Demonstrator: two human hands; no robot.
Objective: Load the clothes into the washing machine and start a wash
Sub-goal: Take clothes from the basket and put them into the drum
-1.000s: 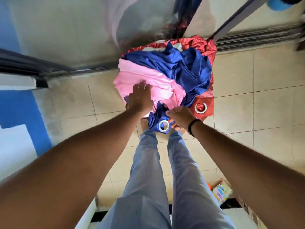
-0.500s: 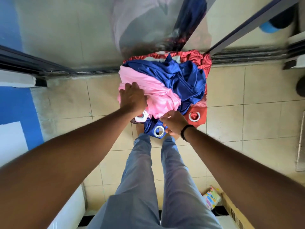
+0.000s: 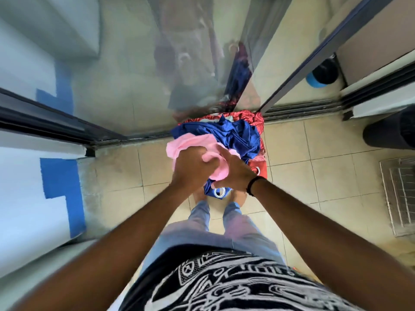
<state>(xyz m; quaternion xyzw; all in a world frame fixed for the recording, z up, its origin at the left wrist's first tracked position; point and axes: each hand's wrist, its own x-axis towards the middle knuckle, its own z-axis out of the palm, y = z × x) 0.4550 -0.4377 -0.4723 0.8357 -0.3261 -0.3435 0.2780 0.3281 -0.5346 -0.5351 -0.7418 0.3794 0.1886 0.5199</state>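
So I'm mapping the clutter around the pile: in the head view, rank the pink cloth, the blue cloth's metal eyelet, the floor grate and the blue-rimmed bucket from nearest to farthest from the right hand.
1. Pink cloth, under the right hand, in its grip.
2. Metal eyelet, just below the hand.
3. Floor grate, far right.
4. Blue-rimmed bucket, upper right beyond the door track.

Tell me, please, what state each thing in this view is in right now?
Pink cloth: bunched, gripped by both hands.
Blue cloth: crumpled in the pile, a ringed corner hanging below.
Red cloth: at the bottom of the pile.
Left hand: closed on the pink cloth.
Right hand: closed on the pink cloth.
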